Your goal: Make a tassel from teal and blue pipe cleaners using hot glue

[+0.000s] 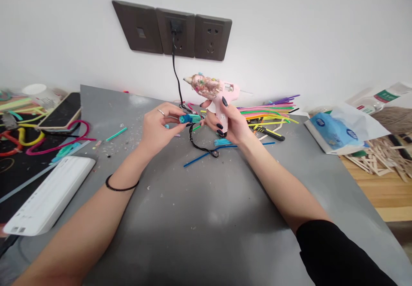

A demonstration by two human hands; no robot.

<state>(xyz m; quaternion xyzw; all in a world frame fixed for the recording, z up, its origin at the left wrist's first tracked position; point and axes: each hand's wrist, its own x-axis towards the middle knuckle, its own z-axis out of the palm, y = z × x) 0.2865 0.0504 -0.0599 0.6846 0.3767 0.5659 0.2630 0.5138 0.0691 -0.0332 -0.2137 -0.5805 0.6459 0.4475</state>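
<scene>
Between thumb and fingers, my left hand [161, 127] pinches a small teal and blue bundle [192, 118], which looks like rolled pipe cleaners. My right hand [230, 120] is wrapped round the handle of a pink hot glue gun [207, 85], whose nozzle points left, above the bundle and apart from it. Old glue and coloured bits coat the gun's front. A clear glue stick pokes out of its rear. Beneath the hands, a black cord [196, 145] lies coiled on the grey mat, beside a dark blue pipe cleaner [198, 160].
A white power strip [53, 193] lies at the left, near scissors [30, 135] and a magenta pipe cleaner. Colourful pipe cleaners [267, 113] and yellow-black pliers [268, 132] lie behind my right hand. At right are a tissue pack [334, 131] and wooden sticks [383, 157]. A cord [175, 71] hangs from the wall socket.
</scene>
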